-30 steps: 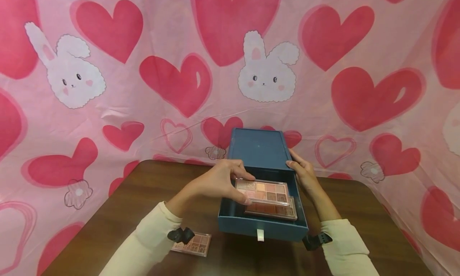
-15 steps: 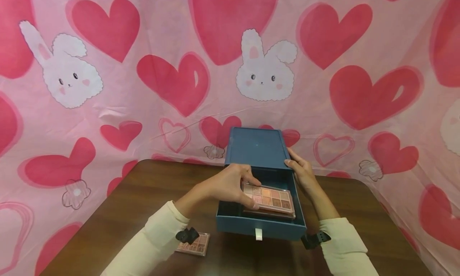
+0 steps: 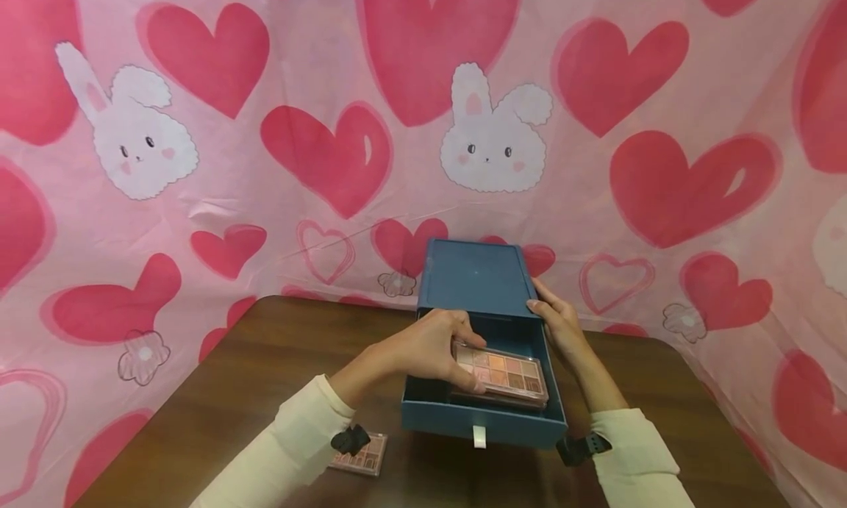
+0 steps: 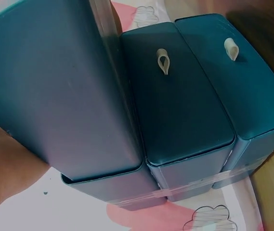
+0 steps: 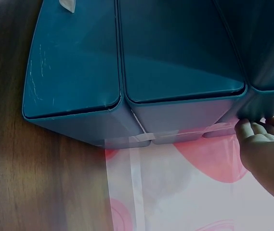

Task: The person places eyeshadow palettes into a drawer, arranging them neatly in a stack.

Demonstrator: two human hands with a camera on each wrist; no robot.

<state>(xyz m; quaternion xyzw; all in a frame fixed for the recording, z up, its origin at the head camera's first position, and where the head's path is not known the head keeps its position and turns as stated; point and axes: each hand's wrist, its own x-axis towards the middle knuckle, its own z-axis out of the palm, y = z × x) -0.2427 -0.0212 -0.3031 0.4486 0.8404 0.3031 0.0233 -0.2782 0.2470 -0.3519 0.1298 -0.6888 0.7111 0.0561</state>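
Observation:
My left hand [image 3: 440,350] pinches the near-left end of an eyeshadow palette [image 3: 508,372] with a clear cover. The palette lies in the pulled-out top drawer [image 3: 443,415] of a blue drawer unit [image 3: 475,276], over another palette that is mostly hidden beneath it. Thumb on the unit's upper right edge, my right hand [image 3: 559,322] rests with its fingers along the side. The right wrist view shows that hand [image 5: 271,151] touching the side wall. In the left wrist view the raised drawer front hides the fingers.
A separate eyeshadow palette [image 3: 366,456] lies on the brown wooden table [image 3: 291,346], partly behind the left wrist strap. Two lower drawers, a middle one [image 4: 180,106] and a bottom one [image 4: 252,82], are closed. A pink heart-and-rabbit cloth [image 3: 410,170] hangs behind.
My left hand has moved right and down, lowering its palette onto the one in the drawer, which it now mostly covers. The right hand stays on the unit's side.

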